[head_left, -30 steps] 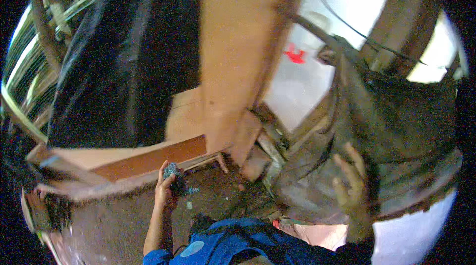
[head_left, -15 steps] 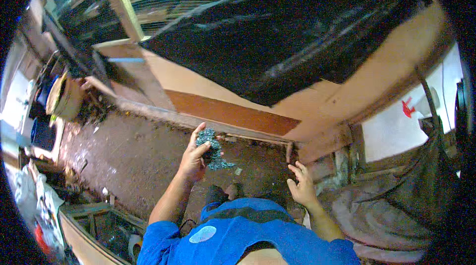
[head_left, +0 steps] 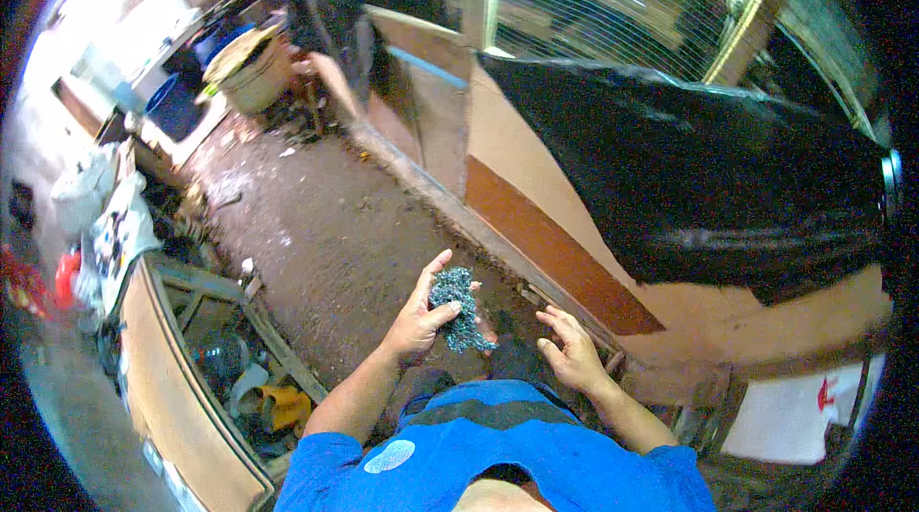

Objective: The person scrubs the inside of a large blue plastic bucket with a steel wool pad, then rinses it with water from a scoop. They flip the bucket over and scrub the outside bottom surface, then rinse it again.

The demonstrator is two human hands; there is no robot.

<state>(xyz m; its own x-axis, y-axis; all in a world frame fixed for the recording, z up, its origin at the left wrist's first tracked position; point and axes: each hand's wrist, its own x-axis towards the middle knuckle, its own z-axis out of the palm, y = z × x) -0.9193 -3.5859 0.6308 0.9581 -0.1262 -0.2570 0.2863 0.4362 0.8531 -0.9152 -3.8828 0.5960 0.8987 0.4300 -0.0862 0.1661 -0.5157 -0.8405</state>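
1. The left hand (head_left: 418, 319) is closed on a clump of small grey-blue metal pieces (head_left: 457, 310), thumb pressed across its front and fingers spread behind it, held above the dirt floor (head_left: 325, 225).
2. The right hand (head_left: 571, 351) is open and holds nothing; its fingers are loosely curled, just to the right of the clump and apart from it.
3. Whether the pieces are nails, staples or shavings is too small to tell.
4. The clump looks loose and prickly, probably fairly heavy for its bulk, and likely to shed bits if the grip slackens.
5. It would handle best cupped from below in the palm, with the thumb pinning the top, not pinched at an edge.
6. Beyond both hands, a wooden panel (head_left: 565, 254) stands under black plastic sheeting (head_left: 708, 177).
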